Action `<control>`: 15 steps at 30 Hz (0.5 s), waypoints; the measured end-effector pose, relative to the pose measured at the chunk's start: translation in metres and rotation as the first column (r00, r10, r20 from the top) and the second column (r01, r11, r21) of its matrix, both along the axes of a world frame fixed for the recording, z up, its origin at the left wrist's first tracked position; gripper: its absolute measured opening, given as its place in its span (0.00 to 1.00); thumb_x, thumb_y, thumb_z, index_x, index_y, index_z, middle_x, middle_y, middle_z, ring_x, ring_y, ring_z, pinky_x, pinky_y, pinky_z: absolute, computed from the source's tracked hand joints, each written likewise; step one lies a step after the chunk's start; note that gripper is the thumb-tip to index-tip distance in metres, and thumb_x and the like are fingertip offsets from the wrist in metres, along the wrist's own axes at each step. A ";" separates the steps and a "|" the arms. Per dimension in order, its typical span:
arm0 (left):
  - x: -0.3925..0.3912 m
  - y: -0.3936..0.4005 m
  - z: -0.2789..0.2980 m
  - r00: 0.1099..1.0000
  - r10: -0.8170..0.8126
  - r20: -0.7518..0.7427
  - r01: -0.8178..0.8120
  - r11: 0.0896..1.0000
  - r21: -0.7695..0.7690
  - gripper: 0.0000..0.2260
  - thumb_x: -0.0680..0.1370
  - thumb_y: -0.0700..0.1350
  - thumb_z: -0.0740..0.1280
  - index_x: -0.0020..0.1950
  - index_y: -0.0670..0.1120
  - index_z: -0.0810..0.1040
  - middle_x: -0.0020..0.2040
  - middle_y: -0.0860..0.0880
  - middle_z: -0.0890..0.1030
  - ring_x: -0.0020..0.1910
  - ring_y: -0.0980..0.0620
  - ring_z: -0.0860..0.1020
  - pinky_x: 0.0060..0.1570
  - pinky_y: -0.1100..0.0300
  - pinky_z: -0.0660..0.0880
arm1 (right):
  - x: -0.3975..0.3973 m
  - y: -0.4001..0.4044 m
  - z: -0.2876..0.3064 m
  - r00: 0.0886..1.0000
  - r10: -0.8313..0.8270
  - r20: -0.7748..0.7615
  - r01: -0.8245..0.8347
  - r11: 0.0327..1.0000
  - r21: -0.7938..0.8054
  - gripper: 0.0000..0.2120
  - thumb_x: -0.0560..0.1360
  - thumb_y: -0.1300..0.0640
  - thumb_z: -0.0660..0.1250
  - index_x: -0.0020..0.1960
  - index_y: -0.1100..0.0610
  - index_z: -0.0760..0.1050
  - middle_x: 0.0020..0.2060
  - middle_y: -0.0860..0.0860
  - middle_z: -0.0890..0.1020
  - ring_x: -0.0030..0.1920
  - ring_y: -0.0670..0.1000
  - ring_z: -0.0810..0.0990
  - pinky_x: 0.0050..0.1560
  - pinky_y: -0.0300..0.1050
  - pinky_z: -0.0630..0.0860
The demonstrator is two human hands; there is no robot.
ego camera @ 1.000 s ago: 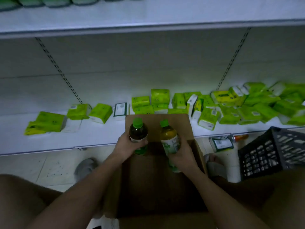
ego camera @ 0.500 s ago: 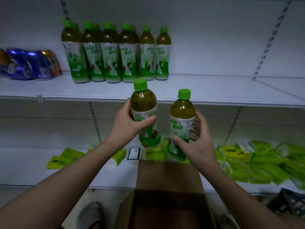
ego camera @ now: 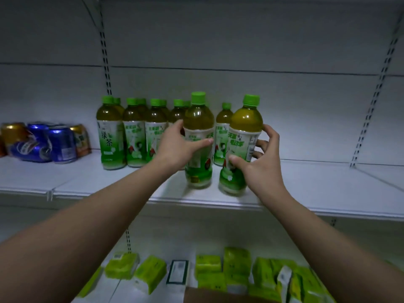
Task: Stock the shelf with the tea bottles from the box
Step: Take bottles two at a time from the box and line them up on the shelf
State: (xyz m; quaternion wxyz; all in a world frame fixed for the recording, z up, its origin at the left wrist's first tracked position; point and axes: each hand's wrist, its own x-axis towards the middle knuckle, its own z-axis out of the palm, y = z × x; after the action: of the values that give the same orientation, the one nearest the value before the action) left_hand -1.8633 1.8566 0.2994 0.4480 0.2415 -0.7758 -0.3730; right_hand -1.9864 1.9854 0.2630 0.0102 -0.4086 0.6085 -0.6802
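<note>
Far to the left of both hands, a cluster of shiny metal cans [ego camera: 43, 142], blue and gold, sits on the white shelf [ego camera: 328, 189]. Between the cans and the left hand stands a row of tea bottles [ego camera: 131, 132], clear plastic with green screw caps, amber liquid and green-and-white wrap labels, two deep and upright against the back panel.

The left forearm reaches up from the lower left, bare and extended. The left hand [ego camera: 177, 147] wraps round the middle of a tea bottle [ego camera: 198, 141], thumb across the label front and fingers curled behind; the bottle stands upright with its base at or just above the shelf near the front edge, which cannot be told apart.

Just to its right, the second tea bottle [ego camera: 241, 145] tilts slightly, its base at the shelf surface. The right hand [ego camera: 260, 162] cups it from the right side, thumb pressed low on the label and fingers curled loosely round the back, the index fingertip near the shoulder. The right forearm comes up from the lower right.

Below the hands, on the lower shelf, lie soft rectangular lime-green packets [ego camera: 150, 273] in a loose scatter. A brown cardboard box [ego camera: 218, 297] edge shows at the bottom, beneath and between the forearms.
</note>
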 end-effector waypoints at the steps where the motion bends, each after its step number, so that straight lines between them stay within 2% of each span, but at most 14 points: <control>1: -0.009 -0.007 -0.003 1.000 0.018 0.012 -0.018 1.000 0.011 0.26 0.66 0.49 0.78 0.62 0.48 0.76 0.59 0.51 0.81 0.57 0.52 0.79 0.59 0.51 0.76 | -0.007 -0.011 -0.002 1.000 -0.001 0.007 0.001 1.000 0.017 0.43 0.67 0.66 0.76 0.69 0.39 0.57 0.61 0.46 0.73 0.54 0.45 0.79 0.60 0.52 0.78; 5: -0.048 -0.039 -0.014 0.997 0.083 -0.009 -0.082 0.994 0.075 0.23 0.66 0.46 0.78 0.59 0.49 0.77 0.57 0.51 0.82 0.56 0.50 0.80 0.59 0.46 0.77 | -0.033 -0.050 -0.010 1.000 0.009 -0.010 -0.008 0.995 0.101 0.41 0.70 0.64 0.74 0.69 0.37 0.54 0.60 0.45 0.72 0.58 0.49 0.78 0.61 0.54 0.77; 8: -0.078 -0.058 -0.016 0.986 0.164 0.032 -0.165 0.986 0.034 0.26 0.66 0.48 0.78 0.62 0.48 0.75 0.59 0.49 0.81 0.59 0.48 0.79 0.59 0.46 0.76 | -0.050 -0.076 -0.012 0.999 0.018 -0.027 -0.014 0.992 0.122 0.41 0.72 0.63 0.73 0.71 0.38 0.52 0.58 0.44 0.71 0.58 0.48 0.76 0.61 0.50 0.76; 10: -0.093 -0.069 -0.017 0.976 0.212 0.047 -0.213 0.977 0.020 0.24 0.67 0.50 0.77 0.61 0.47 0.75 0.58 0.49 0.81 0.57 0.49 0.79 0.56 0.49 0.77 | -0.059 -0.092 -0.013 1.000 0.004 -0.026 -0.001 0.994 0.110 0.41 0.72 0.64 0.72 0.72 0.40 0.52 0.59 0.45 0.71 0.57 0.47 0.75 0.59 0.47 0.76; 13: -0.104 -0.078 -0.018 0.966 0.250 0.068 -0.253 0.967 0.034 0.19 0.70 0.50 0.75 0.57 0.47 0.75 0.53 0.49 0.81 0.51 0.49 0.80 0.44 0.57 0.74 | -0.070 -0.112 -0.016 1.000 -0.007 -0.020 0.008 0.997 0.083 0.41 0.72 0.66 0.71 0.73 0.42 0.52 0.57 0.44 0.71 0.56 0.45 0.75 0.54 0.40 0.76; 15: -0.109 -0.081 -0.019 0.962 0.265 0.069 -0.267 0.964 0.021 0.17 0.71 0.50 0.74 0.56 0.46 0.75 0.52 0.49 0.81 0.51 0.49 0.80 0.43 0.58 0.73 | -0.074 -0.122 -0.018 1.000 -0.019 -0.008 0.020 0.998 0.067 0.41 0.72 0.66 0.71 0.73 0.42 0.52 0.57 0.44 0.71 0.56 0.44 0.75 0.50 0.35 0.75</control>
State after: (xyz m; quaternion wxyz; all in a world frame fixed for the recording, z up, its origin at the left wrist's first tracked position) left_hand -1.9724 1.7754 0.2807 0.4645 0.3623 -0.7451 -0.3128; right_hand -2.0605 1.8638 0.2448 0.0151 -0.4046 0.6349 -0.6580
